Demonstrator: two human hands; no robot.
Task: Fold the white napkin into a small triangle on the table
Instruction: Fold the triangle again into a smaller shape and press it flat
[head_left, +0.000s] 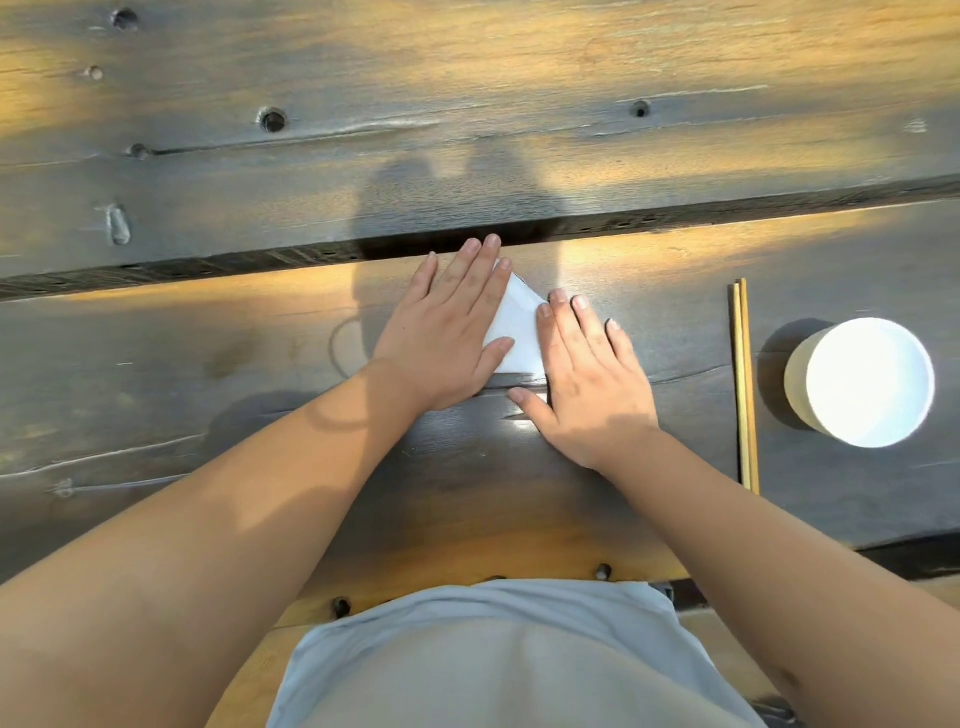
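The white napkin (517, 327) lies folded on the dark wooden table (208, 364), showing as a small triangular patch between my hands. My left hand (449, 332) rests flat on its left part, fingers stretched out and close together. My right hand (587, 379) lies flat over its right edge, fingertips at the napkin's upper right corner. Both palms press down; neither hand grips anything. Most of the napkin is hidden under the hands.
A pair of wooden chopsticks (744, 384) lies lengthwise to the right of my right hand. Beyond them stands a white paper cup (862, 382). A dark gap (260, 260) between table planks runs just behind the napkin. The table's near edge is at my waist.
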